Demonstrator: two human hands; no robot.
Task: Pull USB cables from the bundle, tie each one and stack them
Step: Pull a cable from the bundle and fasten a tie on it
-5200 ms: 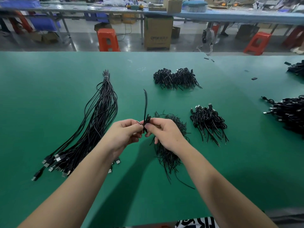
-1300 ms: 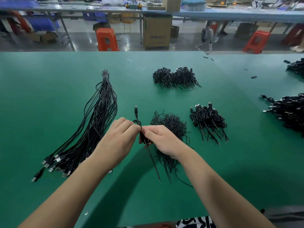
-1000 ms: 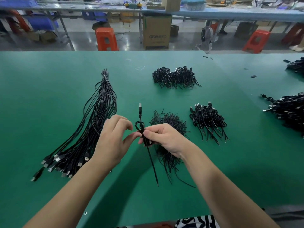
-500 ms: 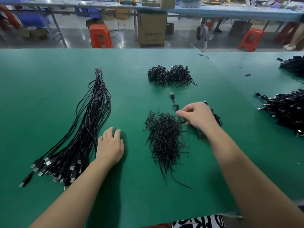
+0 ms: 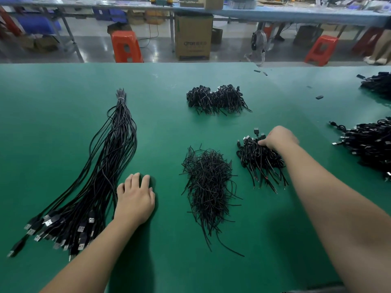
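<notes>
While the right hand reaches out to the pile of tied cables at mid right, its fingers curl down onto the top of that pile, probably setting a finished cable there; the fingertips are turned away from the camera, so it cannot be told whether they are pinching a cable or have let go. The left hand lies flat on the green table, fingers straight and holding nothing, just beside the near end of the long bundle of USB cables, well placed to draw out the next one. That bundle runs from a banded tip at the far end down to a fan of plugs at the near left, which keeps the plugs easy to pick. Between the hands sits a loose heap of black ties, within reach of both. A second tied pile lies farther off, and more cables are cut off by the right edge. Individual cables inside the piles cannot be separated by eye.
</notes>
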